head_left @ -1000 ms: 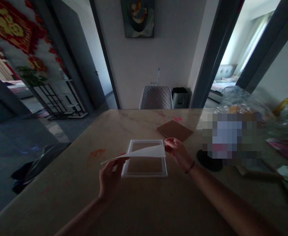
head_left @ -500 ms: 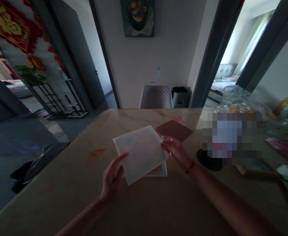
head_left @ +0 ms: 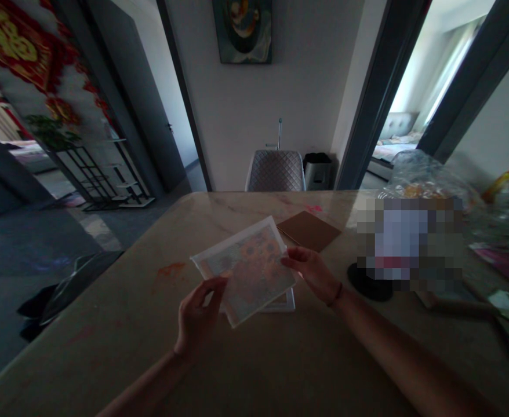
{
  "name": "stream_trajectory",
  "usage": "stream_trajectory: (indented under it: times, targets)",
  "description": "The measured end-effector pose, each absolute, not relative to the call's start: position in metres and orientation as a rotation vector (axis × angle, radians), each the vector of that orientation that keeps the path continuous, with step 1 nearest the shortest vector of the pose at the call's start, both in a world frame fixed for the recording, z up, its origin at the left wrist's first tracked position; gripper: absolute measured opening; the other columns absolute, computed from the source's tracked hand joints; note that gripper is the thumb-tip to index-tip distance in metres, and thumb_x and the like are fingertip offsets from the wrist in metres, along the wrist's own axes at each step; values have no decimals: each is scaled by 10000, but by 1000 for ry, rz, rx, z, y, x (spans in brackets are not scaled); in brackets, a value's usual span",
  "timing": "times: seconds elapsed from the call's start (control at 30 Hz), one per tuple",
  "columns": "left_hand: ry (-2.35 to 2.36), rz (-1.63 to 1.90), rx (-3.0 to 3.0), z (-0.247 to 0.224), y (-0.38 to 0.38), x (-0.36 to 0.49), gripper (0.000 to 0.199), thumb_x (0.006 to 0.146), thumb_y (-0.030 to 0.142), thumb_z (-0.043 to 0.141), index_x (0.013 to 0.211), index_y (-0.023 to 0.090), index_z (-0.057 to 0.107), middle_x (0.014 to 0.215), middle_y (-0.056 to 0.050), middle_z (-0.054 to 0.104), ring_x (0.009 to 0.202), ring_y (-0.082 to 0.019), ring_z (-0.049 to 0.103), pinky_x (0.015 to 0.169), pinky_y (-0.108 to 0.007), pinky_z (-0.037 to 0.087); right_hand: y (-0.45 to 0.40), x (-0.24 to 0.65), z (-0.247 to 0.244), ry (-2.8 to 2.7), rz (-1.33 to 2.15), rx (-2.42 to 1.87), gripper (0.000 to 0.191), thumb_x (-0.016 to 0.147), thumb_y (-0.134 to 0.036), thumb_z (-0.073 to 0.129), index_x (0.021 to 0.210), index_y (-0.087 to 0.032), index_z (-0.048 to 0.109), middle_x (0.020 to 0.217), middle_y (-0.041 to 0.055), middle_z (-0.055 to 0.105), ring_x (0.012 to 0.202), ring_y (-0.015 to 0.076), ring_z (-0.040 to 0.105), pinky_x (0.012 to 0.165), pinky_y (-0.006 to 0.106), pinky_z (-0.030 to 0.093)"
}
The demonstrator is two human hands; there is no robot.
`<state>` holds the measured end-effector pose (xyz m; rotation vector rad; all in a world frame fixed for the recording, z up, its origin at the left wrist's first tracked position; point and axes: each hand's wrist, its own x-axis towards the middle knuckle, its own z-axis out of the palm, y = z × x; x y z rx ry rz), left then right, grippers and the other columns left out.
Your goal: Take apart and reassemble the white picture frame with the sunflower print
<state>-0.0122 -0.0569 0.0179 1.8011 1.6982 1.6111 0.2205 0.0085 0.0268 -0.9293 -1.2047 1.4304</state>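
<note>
A flower picture under a translucent whitish sheet (head_left: 254,266) is held tilted above the table, with orange blooms showing hazily through. My left hand (head_left: 200,315) pinches its lower left edge between thumb and fingers. At its right edge, my right hand (head_left: 313,272) grips with thumb and fingertips. Below the picture, partly covered by it, lies a white-edged frame (head_left: 290,301) on the table. Just behind my right hand is a flat brown board (head_left: 309,229), lying on the tabletop.
The marbled table (head_left: 133,324) carries orange and pink smudges. On the right are a black round base (head_left: 370,284), a blurred-out patch and clear plastic wrapping (head_left: 428,174). A quilted chair (head_left: 276,171) stands at the far edge, near a bin (head_left: 318,171).
The sheet has turned slightly and its left corner has shifted left. Its flower image, barely visible before, now shows through. Fingers of both hands have closed more firmly at its edges.
</note>
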Motion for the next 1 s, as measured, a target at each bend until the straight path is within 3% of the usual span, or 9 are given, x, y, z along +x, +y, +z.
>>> stream_trajectory:
  times: [0.47,0.63,0.8,1.0]
  targets:
    - [1775,1623,1886,22,-59,-11,281,806,378,522,986,218,665,975,-45,692,813,-183,659,719,-304,542,7,221,29,-1253,1295,-956,336,611,-326,693,940,-267,655,924,12,674,824,162,607,778,331,441]
    - [1774,1623,1880,24,-60,-11,330,808,387,513,1053,205,637,1004,-62,676,780,-164,648,686,-275,535,13,220,20,-1384,1362,-944,328,594,-348,701,901,-244,647,833,5,677,771,169,618,730,324,459]
    - [1790,1582,1767,23,-61,-10,371,781,398,544,1080,190,616,853,-44,684,620,-112,616,545,-202,510,18,223,15,-1443,1341,-969,196,578,-308,709,737,-211,648,743,-10,665,703,159,609,691,311,455]
    - [1562,1724,1482,20,-55,-9,615,706,394,626,1250,180,434,966,-84,642,740,-147,648,676,-282,542,17,227,23,-1344,1357,-983,201,620,-315,684,786,-204,666,763,3,678,680,141,607,692,304,448]
